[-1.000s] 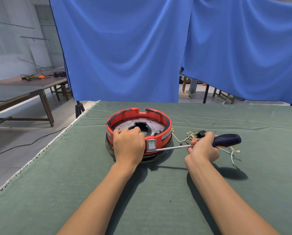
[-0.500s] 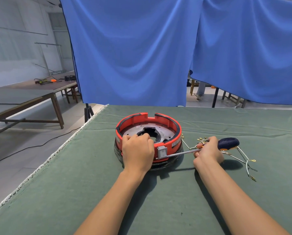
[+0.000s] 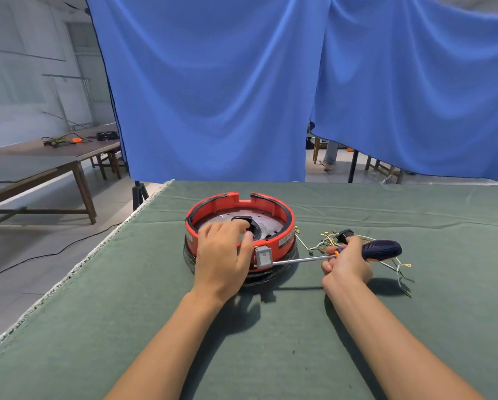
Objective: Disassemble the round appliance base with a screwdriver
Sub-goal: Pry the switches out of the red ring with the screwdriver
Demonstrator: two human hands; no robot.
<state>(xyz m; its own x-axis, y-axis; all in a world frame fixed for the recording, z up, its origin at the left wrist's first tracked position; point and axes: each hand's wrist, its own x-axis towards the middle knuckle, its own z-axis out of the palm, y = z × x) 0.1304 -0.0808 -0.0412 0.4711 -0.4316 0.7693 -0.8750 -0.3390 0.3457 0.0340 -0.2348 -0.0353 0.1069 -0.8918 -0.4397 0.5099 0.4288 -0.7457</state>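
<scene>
Two blue curtains hang behind my work table, and a gap between them on the right shows chair legs on the floor beyond. I see the table's green cloth running out of view to the right and toward me; its left edge, trimmed in white fringe, slants from the far corner down to the lower left. Past that edge lies bare floor with one black cable, and one long wooden side table stands well apart at the left wall. Between the base and the near edge I have a broad stretch of cloth crossed only by my two forearms.

One round appliance base, red-walled with a metal plate and a dark central hole inside, sits left of the table's middle, near its far edge. My left hand rests over its near rim, fingers curled onto the plate and the thumb against the wall beside one grey switch. My right hand grips one screwdriver by its dark blue handle; the steel shaft lies almost level, its tip at the switch. One loose bundle of wires with small gold terminals sprawls just right of the base, under and behind that hand.
</scene>
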